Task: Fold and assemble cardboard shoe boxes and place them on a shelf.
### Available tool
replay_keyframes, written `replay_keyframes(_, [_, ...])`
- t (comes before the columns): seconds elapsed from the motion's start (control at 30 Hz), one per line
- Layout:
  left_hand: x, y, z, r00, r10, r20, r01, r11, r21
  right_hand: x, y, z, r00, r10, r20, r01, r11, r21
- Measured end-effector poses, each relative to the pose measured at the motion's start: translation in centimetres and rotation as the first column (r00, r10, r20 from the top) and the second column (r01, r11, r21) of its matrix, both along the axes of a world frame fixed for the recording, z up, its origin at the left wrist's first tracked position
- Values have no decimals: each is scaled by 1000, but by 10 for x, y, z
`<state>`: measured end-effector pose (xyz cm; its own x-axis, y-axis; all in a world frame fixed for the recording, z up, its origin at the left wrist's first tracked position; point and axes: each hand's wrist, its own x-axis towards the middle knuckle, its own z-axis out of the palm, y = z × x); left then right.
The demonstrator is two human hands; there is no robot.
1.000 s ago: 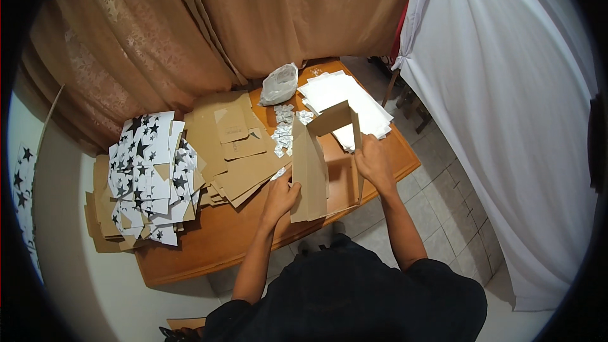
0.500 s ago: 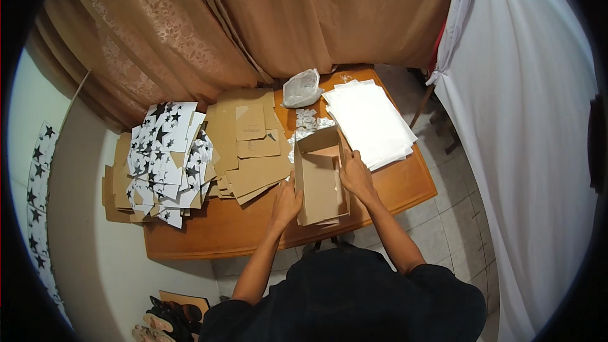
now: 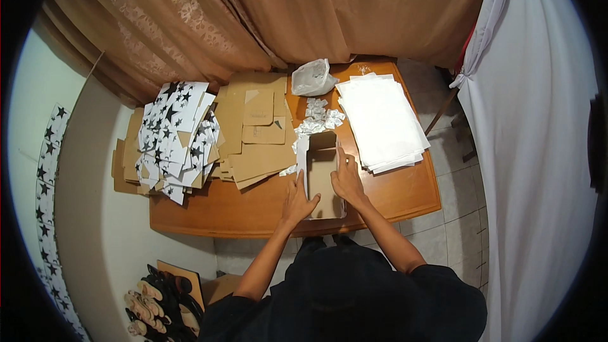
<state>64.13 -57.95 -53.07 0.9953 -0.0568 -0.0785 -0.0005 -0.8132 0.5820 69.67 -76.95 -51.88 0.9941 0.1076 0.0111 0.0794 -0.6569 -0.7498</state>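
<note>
Wooden worktop (image 3: 392,199), brown, set against tan curtains (image 3: 329,12). On its far left, a heap of white sheets printed with black stars (image 3: 174,133). Beside it, a stack of flat brown cardboard pieces (image 3: 256,130). Mid-worktop, a scatter of small silvery packets (image 3: 318,116); behind these, a crumpled clear plastic bag (image 3: 311,78). To the right, a stack of plain white sheets (image 3: 382,121). White cloth (image 3: 532,152) hangs at right. Shoes (image 3: 155,304) lie on the floor, lower left.
</note>
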Motion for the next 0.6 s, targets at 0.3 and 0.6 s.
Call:
replay_keyframes(0.3, [-16,-9,-21,993,24,114,-15,997,-77,3,6,0,994,-56,98,41,987,156])
replay_keyframes(0.6, [-15,5,-42,998,22,58,-9,979,-204,-25,22,-14,992,113,64,-99,977,-190])
